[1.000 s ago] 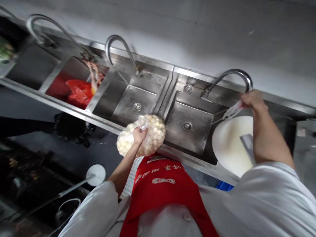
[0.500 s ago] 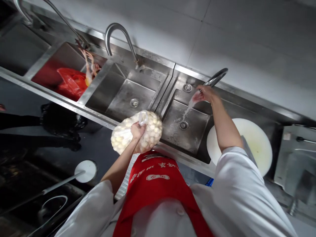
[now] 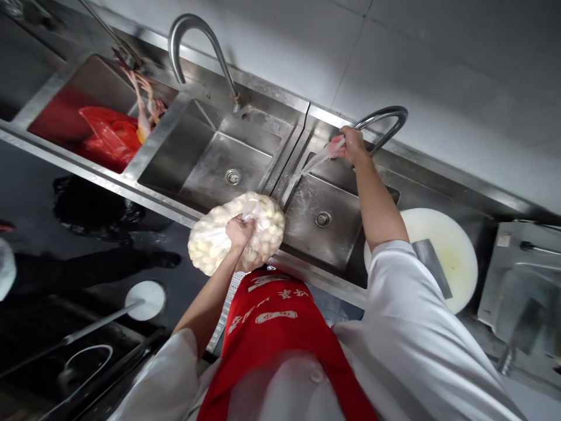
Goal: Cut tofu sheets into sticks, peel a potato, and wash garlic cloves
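Observation:
My left hand [image 3: 240, 231] is closed around the gathered neck of a clear plastic bag [image 3: 267, 234] full of pale, rounded pieces that look like peeled garlic cloves. The bag hangs at the front edge, between the two nearest sinks. At the right sink [image 3: 333, 245], my right hand [image 3: 350, 145] is closed about the outlet end of a curved faucet [image 3: 397, 111]. A stream of running water [image 3: 313, 159] slants away leftward past its fingers, towards the sink's left rim. The fingertips are partly hidden by the water.
A second sink [image 3: 205, 169] with its faucet [image 3: 193, 20] lies to the left. Beyond it, another sink holds a red plastic bag [image 3: 109, 137] and poultry feet [image 3: 142, 105]. On the right, a cleaver [image 3: 432, 263] rests on a round white cutting board [image 3: 460, 257].
My right hand has moved up and left at the faucet. The water, which fell near the drain before, now slants further left. My left hand keeps its hold on the bag.

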### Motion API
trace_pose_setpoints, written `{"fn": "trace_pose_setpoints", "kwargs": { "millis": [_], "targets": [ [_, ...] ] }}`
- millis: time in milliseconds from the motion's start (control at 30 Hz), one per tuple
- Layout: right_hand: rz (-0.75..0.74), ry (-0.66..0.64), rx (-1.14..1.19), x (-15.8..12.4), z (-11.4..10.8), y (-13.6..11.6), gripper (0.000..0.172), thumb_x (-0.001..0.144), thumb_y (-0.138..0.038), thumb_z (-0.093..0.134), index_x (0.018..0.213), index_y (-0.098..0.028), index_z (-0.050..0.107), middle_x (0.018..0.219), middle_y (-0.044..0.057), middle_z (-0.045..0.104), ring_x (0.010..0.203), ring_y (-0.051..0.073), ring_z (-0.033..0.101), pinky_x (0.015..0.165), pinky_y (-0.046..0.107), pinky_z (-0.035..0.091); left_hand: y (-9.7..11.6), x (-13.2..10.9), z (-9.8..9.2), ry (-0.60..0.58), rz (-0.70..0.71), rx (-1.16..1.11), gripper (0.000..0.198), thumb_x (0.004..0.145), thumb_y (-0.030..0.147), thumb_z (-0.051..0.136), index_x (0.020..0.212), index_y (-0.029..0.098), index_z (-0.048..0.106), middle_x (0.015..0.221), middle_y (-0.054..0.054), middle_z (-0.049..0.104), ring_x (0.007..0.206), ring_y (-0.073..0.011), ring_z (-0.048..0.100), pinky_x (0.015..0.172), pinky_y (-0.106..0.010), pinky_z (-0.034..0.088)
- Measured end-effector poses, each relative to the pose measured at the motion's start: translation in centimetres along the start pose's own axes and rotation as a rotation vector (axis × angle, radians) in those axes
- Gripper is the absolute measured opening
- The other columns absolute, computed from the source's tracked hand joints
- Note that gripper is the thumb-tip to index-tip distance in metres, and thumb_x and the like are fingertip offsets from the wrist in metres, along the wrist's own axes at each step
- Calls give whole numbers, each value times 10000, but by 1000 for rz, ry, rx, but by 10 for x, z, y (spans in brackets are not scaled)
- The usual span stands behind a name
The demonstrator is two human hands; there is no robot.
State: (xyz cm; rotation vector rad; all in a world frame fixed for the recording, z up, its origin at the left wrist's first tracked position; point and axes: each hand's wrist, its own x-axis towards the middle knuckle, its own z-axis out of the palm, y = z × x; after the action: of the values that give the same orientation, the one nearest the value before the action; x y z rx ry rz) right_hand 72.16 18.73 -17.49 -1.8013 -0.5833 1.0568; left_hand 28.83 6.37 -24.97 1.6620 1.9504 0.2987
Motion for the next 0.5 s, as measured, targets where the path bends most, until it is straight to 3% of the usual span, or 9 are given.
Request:
{"fn": "trace_pose_setpoints", "kwargs": {
  "millis": [200,500],
  "targets": [
    [-4,140,8,14,7,-3,244,992,-296,514,861,-148,656,785,23,651,620,121,631,674,349,611,-2,1,2,-1,6,37,307,783,402,600,834,145,762,718,-94,716,690,-234,665,601,-259,375],
    [54,95,-120,19,7,-6,367,1025,-374,448,871,-121,664,715,25,622,619,131,657,684,361,609,-5,3,5,9,5,36,307,788,403,611,861,153,774,744,-112,731,730,-252,683,606,-266,369]
  ]
}}
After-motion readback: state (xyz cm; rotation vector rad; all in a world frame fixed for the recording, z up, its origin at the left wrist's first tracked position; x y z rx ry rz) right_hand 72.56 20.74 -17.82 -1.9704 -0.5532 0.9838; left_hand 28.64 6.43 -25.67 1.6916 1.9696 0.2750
